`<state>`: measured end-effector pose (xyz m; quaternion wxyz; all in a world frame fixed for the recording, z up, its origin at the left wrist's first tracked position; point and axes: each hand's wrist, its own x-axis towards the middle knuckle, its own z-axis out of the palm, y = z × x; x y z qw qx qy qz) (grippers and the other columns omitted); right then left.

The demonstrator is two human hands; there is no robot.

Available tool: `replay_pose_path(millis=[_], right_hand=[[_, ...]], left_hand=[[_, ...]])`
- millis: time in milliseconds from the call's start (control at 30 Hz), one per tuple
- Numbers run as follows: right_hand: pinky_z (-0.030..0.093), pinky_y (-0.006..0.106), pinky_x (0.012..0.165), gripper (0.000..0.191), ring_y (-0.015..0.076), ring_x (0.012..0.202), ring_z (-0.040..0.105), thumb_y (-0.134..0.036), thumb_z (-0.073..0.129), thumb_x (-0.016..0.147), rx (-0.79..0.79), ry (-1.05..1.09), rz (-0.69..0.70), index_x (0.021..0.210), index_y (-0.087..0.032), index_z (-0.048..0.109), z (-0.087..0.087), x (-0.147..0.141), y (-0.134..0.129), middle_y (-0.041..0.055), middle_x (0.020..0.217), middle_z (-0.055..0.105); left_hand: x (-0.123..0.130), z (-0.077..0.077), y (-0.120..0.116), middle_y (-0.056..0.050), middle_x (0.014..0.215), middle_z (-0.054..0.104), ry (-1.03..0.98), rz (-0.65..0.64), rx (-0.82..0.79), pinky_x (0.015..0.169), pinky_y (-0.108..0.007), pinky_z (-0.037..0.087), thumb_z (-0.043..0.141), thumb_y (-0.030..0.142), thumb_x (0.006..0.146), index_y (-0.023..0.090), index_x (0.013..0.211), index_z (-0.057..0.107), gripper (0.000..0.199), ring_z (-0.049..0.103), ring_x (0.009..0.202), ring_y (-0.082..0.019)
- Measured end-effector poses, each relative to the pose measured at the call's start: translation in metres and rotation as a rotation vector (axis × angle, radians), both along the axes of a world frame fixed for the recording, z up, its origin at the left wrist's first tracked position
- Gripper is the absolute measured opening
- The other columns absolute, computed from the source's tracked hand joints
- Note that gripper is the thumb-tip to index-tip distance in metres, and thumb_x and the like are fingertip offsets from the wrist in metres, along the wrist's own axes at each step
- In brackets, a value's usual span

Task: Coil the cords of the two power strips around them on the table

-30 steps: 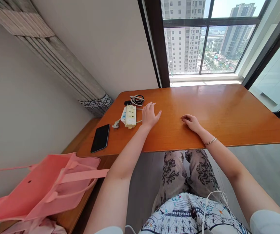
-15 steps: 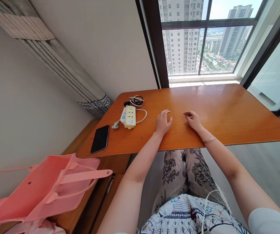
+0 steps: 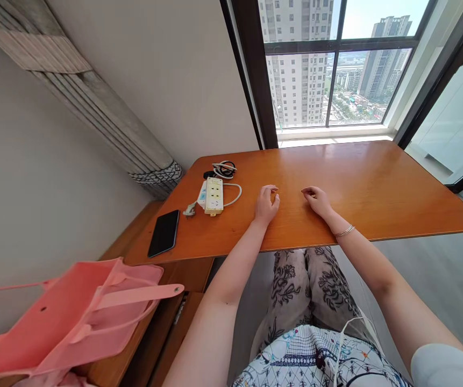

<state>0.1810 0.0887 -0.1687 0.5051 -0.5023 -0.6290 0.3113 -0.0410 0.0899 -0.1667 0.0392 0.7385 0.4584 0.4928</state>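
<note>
My left hand [image 3: 266,205] rests on the wooden table [image 3: 360,188], its thumb apart from the curved fingers and nothing between them. To its right, my right hand [image 3: 318,200] lies on the tabletop with its fingers curled loosely together and no object showing in it. Left of my left hand is a white power strip [image 3: 214,196] with a looped cable. Behind the strip sits a coil of black and white cable [image 3: 225,170]. A plug [image 3: 190,209] lies beside the strip, and a black phone or tablet [image 3: 164,233] is near the table's left edge.
A pink bag [image 3: 70,317] stands open at the lower left on a wooden bench [image 3: 126,228]. Behind the table are a window [image 3: 299,86] and a gathered grey curtain [image 3: 106,113]. My legs are below the table's front edge.
The whole view has shifted slightly, with the table a little lower in the picture. My left hand has moved slightly left. The objects on the table have not moved.
</note>
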Motion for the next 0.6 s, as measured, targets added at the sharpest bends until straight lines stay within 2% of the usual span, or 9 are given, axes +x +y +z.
replay_pose_path(millis=[233,433,600], right_hand=[[0.052,0.034,0.082,0.021,0.0175,0.081,0.063,-0.028,0.056,0.079,-0.013,-0.010,0.007,0.089,-0.020,0.072,0.0003,-0.0008,-0.0008,0.0052,0.093,0.071],[0.053,0.034,0.084,0.019,0.0174,0.082,0.063,-0.027,0.056,0.079,-0.013,-0.023,0.005,0.088,-0.021,0.072,0.0018,-0.0012,-0.0020,0.0044,0.095,0.072],[0.053,0.035,0.085,0.019,0.0175,0.084,0.064,-0.026,0.057,0.079,-0.016,-0.029,0.003,0.088,-0.021,0.072,0.0018,-0.0022,-0.0025,0.0046,0.095,0.072]], left_hand=[[-0.0017,0.0008,0.0009,-0.010,0.110,0.064,-0.027,-0.009,-0.046,0.082,-0.037,0.056,0.053,0.014,0.086,0.020,0.100,0.058,0.016,0.065,0.092,-0.020],[-0.0011,0.0044,-0.0018,-0.009,0.106,0.065,-0.030,-0.004,-0.092,0.072,-0.032,0.055,0.052,0.012,0.084,0.020,0.095,0.059,0.015,0.064,0.089,-0.018],[-0.0005,0.0068,-0.0035,-0.009,0.102,0.066,-0.030,0.010,-0.113,0.070,-0.032,0.055,0.051,0.012,0.083,0.021,0.090,0.059,0.014,0.064,0.091,-0.019]])
